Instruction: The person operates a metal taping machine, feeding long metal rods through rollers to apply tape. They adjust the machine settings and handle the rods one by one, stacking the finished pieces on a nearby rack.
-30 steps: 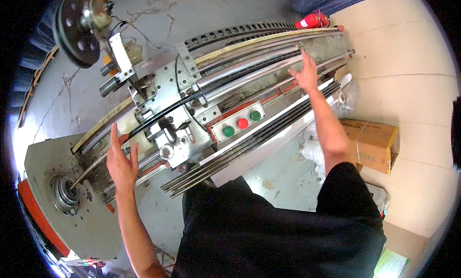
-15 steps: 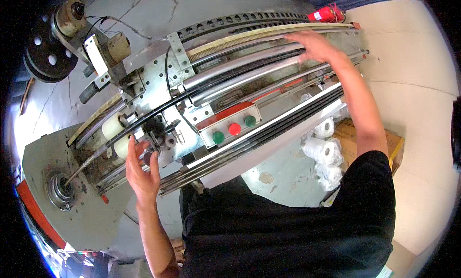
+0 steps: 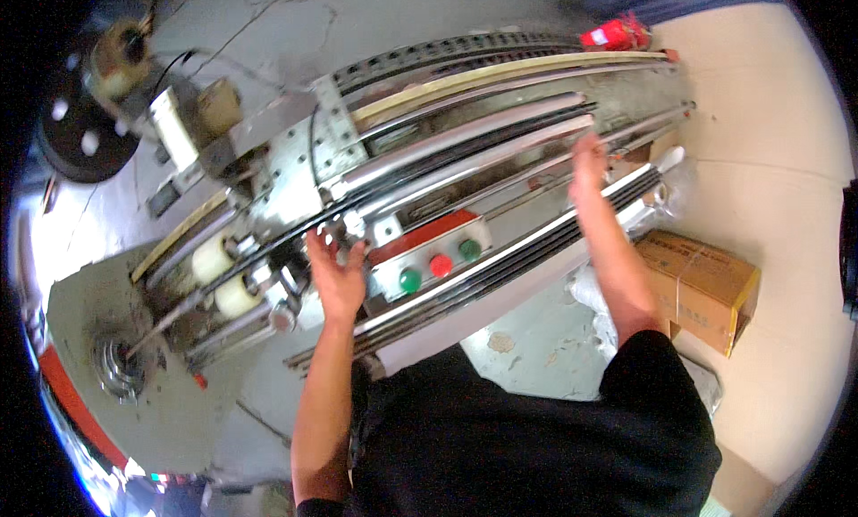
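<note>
My left hand (image 3: 338, 277) is at the metal carriage plate (image 3: 290, 173), its fingers apart and pointing up toward a long black rod (image 3: 286, 231). It seems to hold nothing; whether its fingertips touch the rod, I cannot tell. The rod slants from a round chuck (image 3: 121, 365) at the left to two shiny steel rollers (image 3: 500, 119). My right hand (image 3: 587, 167) is beside the right end of the near roller. Motion blur smears its fingers, and no held object shows. A button box (image 3: 438, 262) with green and red buttons sits just right of my left hand.
Two cream rollers (image 3: 213, 258) stand left of the carriage. Dark bars (image 3: 500, 280) line the machine's front edge. At the right are a cardboard box (image 3: 697, 285) and clear plastic wrap (image 3: 585, 294). A motor with a black disc (image 3: 85, 115) stands far left; a red cylinder (image 3: 617, 34) lies behind.
My left hand has moved right, from near the cream rollers to beside the button box. My right hand has come down and nearer, off the upper roller's end. The view has shifted slightly.
</note>
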Action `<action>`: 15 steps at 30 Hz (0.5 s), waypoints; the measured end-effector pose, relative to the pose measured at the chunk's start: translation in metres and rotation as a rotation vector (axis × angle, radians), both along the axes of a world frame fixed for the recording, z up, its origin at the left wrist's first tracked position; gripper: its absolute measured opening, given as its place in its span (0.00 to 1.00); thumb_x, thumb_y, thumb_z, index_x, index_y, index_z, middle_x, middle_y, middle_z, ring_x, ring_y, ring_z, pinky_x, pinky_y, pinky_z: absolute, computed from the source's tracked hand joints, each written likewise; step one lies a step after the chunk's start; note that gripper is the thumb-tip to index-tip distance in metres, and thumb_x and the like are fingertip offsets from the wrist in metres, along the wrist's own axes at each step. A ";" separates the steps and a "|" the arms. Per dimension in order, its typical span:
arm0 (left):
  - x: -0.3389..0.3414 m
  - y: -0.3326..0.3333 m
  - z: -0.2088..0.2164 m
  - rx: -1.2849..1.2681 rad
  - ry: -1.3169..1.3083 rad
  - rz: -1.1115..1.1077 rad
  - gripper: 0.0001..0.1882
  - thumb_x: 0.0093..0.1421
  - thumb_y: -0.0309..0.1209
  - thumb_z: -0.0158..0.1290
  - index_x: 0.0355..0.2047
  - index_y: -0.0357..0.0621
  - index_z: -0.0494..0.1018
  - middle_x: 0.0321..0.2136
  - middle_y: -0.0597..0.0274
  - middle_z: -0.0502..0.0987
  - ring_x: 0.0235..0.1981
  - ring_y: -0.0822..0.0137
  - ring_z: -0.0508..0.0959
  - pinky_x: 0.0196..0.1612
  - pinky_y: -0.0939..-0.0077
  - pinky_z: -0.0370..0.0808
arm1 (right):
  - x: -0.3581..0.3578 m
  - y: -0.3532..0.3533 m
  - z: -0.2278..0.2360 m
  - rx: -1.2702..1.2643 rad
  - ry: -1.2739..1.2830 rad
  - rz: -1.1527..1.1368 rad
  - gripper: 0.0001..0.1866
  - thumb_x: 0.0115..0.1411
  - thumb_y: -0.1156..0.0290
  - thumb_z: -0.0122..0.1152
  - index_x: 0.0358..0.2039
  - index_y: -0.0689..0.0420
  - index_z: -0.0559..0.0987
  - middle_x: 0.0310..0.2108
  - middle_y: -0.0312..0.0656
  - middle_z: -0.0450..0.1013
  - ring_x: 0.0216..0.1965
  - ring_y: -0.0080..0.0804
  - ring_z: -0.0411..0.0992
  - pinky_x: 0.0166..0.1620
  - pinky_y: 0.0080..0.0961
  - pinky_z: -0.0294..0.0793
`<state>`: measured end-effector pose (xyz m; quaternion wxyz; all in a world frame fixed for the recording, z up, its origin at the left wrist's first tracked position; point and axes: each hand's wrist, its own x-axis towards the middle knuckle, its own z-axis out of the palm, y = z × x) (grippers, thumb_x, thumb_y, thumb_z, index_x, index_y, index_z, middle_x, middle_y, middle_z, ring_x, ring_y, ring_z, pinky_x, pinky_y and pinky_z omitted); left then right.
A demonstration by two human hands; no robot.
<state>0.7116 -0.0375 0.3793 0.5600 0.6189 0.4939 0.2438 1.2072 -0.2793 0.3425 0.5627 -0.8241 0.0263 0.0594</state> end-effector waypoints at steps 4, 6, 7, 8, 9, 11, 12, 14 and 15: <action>0.023 0.007 -0.019 -0.046 -0.093 0.029 0.47 0.58 0.12 0.59 0.74 0.36 0.47 0.66 0.46 0.64 0.65 0.56 0.68 0.71 0.61 0.63 | -0.020 0.050 -0.060 -0.104 -0.246 0.183 0.27 0.67 0.72 0.57 0.66 0.57 0.66 0.55 0.43 0.73 0.54 0.34 0.73 0.61 0.34 0.71; 0.043 0.007 -0.016 -0.205 -0.196 0.069 0.42 0.59 0.10 0.56 0.72 0.37 0.53 0.62 0.49 0.69 0.61 0.61 0.72 0.62 0.68 0.72 | 0.024 0.042 -0.089 0.009 -0.268 0.005 0.22 0.69 0.69 0.55 0.62 0.55 0.70 0.54 0.42 0.74 0.53 0.34 0.74 0.59 0.33 0.73; 0.039 0.009 -0.033 -0.204 -0.145 0.082 0.40 0.59 0.10 0.54 0.71 0.37 0.55 0.59 0.52 0.72 0.57 0.62 0.74 0.60 0.69 0.74 | 0.038 0.042 -0.105 0.070 -0.270 -0.070 0.20 0.70 0.67 0.54 0.61 0.54 0.71 0.54 0.42 0.75 0.53 0.34 0.75 0.58 0.33 0.74; 0.031 0.011 -0.050 -0.192 -0.085 0.115 0.38 0.59 0.09 0.53 0.69 0.38 0.58 0.56 0.54 0.74 0.54 0.63 0.77 0.57 0.69 0.76 | 0.032 0.061 -0.104 0.255 -0.243 -0.098 0.19 0.71 0.64 0.53 0.59 0.55 0.73 0.52 0.42 0.76 0.52 0.34 0.75 0.57 0.33 0.74; 0.028 0.013 -0.048 -0.223 -0.036 0.170 0.37 0.59 0.09 0.52 0.69 0.37 0.59 0.54 0.55 0.75 0.52 0.63 0.78 0.57 0.69 0.76 | 0.021 0.089 -0.088 0.441 -0.212 -0.123 0.18 0.71 0.62 0.52 0.58 0.55 0.75 0.51 0.42 0.77 0.51 0.33 0.76 0.56 0.34 0.75; 0.019 0.013 -0.068 -0.080 -0.051 0.152 0.32 0.58 0.13 0.55 0.63 0.37 0.62 0.51 0.54 0.77 0.47 0.64 0.80 0.51 0.70 0.77 | 0.027 0.087 -0.082 0.512 -0.205 -0.171 0.17 0.68 0.63 0.57 0.54 0.56 0.77 0.48 0.41 0.79 0.48 0.33 0.77 0.54 0.33 0.76; 0.014 0.013 -0.079 -0.008 -0.057 0.145 0.29 0.58 0.15 0.56 0.60 0.36 0.64 0.49 0.53 0.78 0.45 0.64 0.80 0.48 0.70 0.78 | 0.032 0.081 -0.081 0.409 -0.211 -0.176 0.17 0.64 0.66 0.61 0.52 0.57 0.78 0.46 0.40 0.80 0.45 0.34 0.78 0.53 0.32 0.76; 0.009 0.012 -0.085 -0.031 -0.052 0.138 0.31 0.59 0.15 0.55 0.63 0.36 0.62 0.52 0.53 0.76 0.50 0.63 0.79 0.53 0.70 0.76 | 0.033 0.065 -0.074 0.201 -0.167 -0.003 0.17 0.59 0.71 0.66 0.49 0.59 0.79 0.43 0.39 0.81 0.43 0.33 0.79 0.51 0.31 0.76; 0.006 0.013 -0.086 -0.016 -0.055 0.130 0.32 0.60 0.15 0.55 0.65 0.36 0.61 0.54 0.53 0.75 0.53 0.62 0.78 0.55 0.69 0.75 | 0.026 0.055 -0.047 0.100 -0.124 0.179 0.15 0.58 0.73 0.67 0.47 0.59 0.79 0.42 0.39 0.81 0.43 0.32 0.78 0.51 0.30 0.76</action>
